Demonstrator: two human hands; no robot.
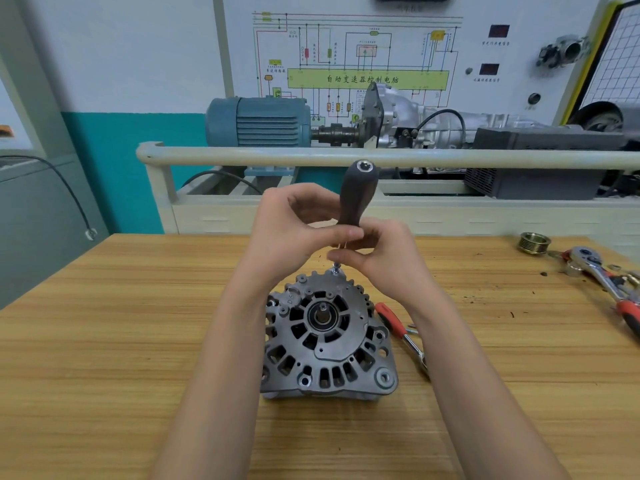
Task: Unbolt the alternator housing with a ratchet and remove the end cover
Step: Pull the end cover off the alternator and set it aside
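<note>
A grey alternator (329,337) lies flat on the wooden table (121,341), its vented end cover facing up. A driver with a dark bulbous handle (356,192) stands almost upright over a bolt (335,270) at the housing's far edge. My left hand (291,233) curls its fingers around the lower end of the handle. My right hand (381,251) pinches the thin metal shaft just below the handle. The driver's tip is partly hidden by my fingers.
A small red-handled ratchet (401,332) lies just right of the alternator. A larger ratchet (602,275) with red grip, loose nuts and a brass pulley (533,242) sit at the table's far right. A training rig with a blue motor (256,123) stands behind a rail.
</note>
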